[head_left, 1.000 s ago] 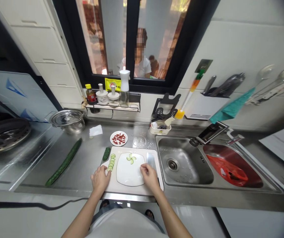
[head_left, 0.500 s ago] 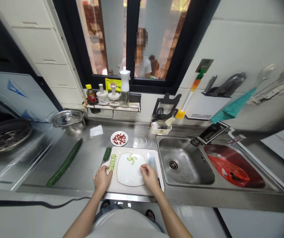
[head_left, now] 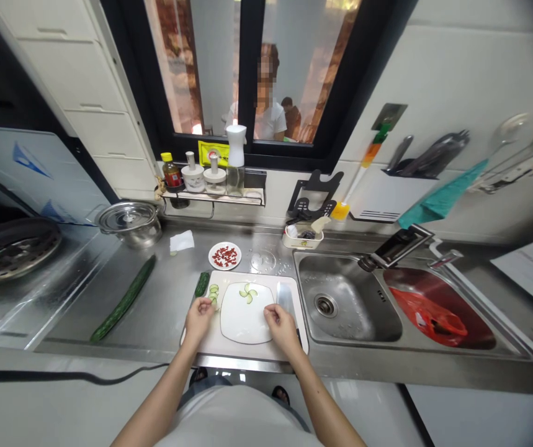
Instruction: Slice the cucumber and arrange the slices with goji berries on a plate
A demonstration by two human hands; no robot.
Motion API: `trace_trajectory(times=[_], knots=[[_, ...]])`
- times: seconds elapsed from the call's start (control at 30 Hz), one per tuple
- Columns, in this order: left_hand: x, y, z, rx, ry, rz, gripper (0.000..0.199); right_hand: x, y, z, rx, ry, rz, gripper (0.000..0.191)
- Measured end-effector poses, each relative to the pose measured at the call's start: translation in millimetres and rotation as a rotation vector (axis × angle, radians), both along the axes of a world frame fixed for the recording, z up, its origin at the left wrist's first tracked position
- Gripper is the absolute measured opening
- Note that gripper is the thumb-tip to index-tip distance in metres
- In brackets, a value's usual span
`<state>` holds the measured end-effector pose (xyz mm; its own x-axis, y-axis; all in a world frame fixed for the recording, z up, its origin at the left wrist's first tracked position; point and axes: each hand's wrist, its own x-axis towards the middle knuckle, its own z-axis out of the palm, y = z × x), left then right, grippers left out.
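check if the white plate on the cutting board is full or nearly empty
Nearly empty. The white plate holds only a few cucumber slices near its far edge; the rest is bare.

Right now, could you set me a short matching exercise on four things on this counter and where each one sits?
Things:
1. whole cucumber
2. knife
3. small dish of red pieces
4. red bag

Places:
A. in the right-hand sink basin
B. on the steel counter, left of the cutting board
C. on the cutting board, right of the white plate
D. on the counter behind the cutting board

Pairs: 1-B, 2-C, 3-D, 4-A
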<state>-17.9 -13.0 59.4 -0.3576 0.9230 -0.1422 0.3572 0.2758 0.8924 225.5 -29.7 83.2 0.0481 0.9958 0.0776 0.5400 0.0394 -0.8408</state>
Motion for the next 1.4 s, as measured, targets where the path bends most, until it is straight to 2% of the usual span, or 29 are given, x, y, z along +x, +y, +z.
trace_trajectory(times=[0.07, 0.17, 0.33, 0.47, 0.6, 0.87, 0.93, 1.03, 1.1, 1.27, 1.4], knots=[[6, 6, 17.9, 0.084, -0.237, -0.027, 0.037, -3, 4, 6.8, 0.008, 0.021, 0.008, 0.027], [15, 9, 47.4, 0.113, -0.407, -0.081, 0.041, -10, 12, 22.9, 0.032, 0.060, 0.012, 0.027], [28, 5, 87.4, 0.120, -0.514, -0.201, 0.037, -25, 24, 56.5, 0.105, 0.113, 0.065, 0.024], [33, 3, 104.0, 0.121, -0.533, -0.300, 0.031, -35, 28, 74.6, 0.154, 0.138, 0.148, 0.022], [33, 3, 106.5, 0.124, -0.518, -0.338, 0.029, -41, 27, 80.6, 0.184, 0.106, 0.238, 0.020], [36, 2, 100.0, 0.134, -0.477, -0.382, 0.029, -45, 26, 76.6, 0.148, 0.100, 0.277, 0.015], [38, 1, 100.8, 0.144, -0.447, -0.355, 0.030, -44, 26, 75.3, 0.131, 0.104, 0.280, 0.015], [40, 0, 102.9, 0.156, -0.395, -0.246, 0.030, -41, 26, 74.6, 0.116, 0.119, 0.257, 0.017], [41, 0, 103.3, 0.105, -0.401, -0.223, 0.030, -38, 27, 75.4, 0.118, 0.122, 0.232, 0.017], [50, -1, 97.6, -0.130, -0.565, -0.341, 0.043, -32, 27, 79.7, 0.147, 0.094, 0.238, 0.017], [58, 1, 91.6, -0.178, -0.697, -0.336, 0.042, -26, 25, 80.0, 0.164, 0.069, 0.279, 0.018]])
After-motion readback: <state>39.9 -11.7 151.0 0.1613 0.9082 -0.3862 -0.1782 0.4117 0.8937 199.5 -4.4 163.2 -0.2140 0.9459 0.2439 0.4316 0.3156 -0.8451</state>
